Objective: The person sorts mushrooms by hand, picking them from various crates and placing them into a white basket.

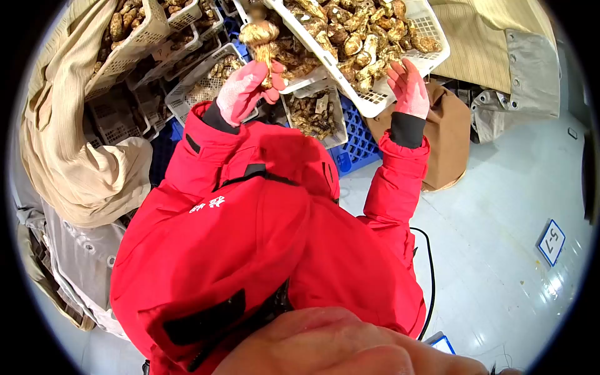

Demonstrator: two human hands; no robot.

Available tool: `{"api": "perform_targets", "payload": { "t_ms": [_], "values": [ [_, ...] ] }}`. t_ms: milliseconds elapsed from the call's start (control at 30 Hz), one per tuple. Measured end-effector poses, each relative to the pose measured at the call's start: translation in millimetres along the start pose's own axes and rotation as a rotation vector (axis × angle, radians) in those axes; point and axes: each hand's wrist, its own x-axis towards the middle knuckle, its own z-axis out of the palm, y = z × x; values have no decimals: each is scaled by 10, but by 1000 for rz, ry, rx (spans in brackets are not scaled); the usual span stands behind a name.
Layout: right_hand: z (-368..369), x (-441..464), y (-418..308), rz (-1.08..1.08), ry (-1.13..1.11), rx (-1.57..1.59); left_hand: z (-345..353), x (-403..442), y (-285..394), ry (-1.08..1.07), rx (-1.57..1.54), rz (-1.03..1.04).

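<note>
In my left hand (240,94), which wears a pink glove, is a thick-stemmed matsutake mushroom (258,37), held upright with its brown cap at the top. My fingers are closed around its pale lower stem. On the other side, my right hand (409,90), also pink-gloved, is open with its fingers extended at the near right edge of a white plastic basket (437,31). Brown and cream mushrooms (359,44) are heaped in that basket. Whether the right fingertips touch the basket or the mushrooms, I cannot tell.
Several more white baskets (187,94) of mushrooms stand at the left, and a smaller basket (315,115) sits below the big one. Underneath is a blue plastic pallet (359,140). Beige cloth (87,150) hangs at left; a brown bag (450,137) stands at right.
</note>
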Motion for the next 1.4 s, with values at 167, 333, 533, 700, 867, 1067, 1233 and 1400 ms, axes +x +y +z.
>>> {"api": "perform_targets", "payload": {
  "t_ms": [167, 333, 533, 700, 867, 1067, 1233, 1400],
  "values": [
    [-49, 22, 147, 11, 120, -52, -132, -21, 59, 157, 44, -29],
    [-72, 84, 188, 27, 104, -114, -1, -9, 90, 207, -105, -139],
    [-45, 35, 158, 35, 73, -200, -42, -14, 14, 115, -314, -186],
    [-25, 36, 183, 8, 66, -215, 16, -71, 32, 182, -280, -167],
    [-46, 57, 214, 1, 64, -231, -39, -82, 8, 180, -282, -170],
    [10, 16, 186, -25, 53, -228, -569, -99, -271, 354, -191, -185],
    [22, 49, 291, 21, 105, -82, -2135, -98, -1512, 534, -515, -192],
    [15, -18, 325, -41, 47, -240, -3093, -962, -2221, 456, 1695, -98]
  ]
}}
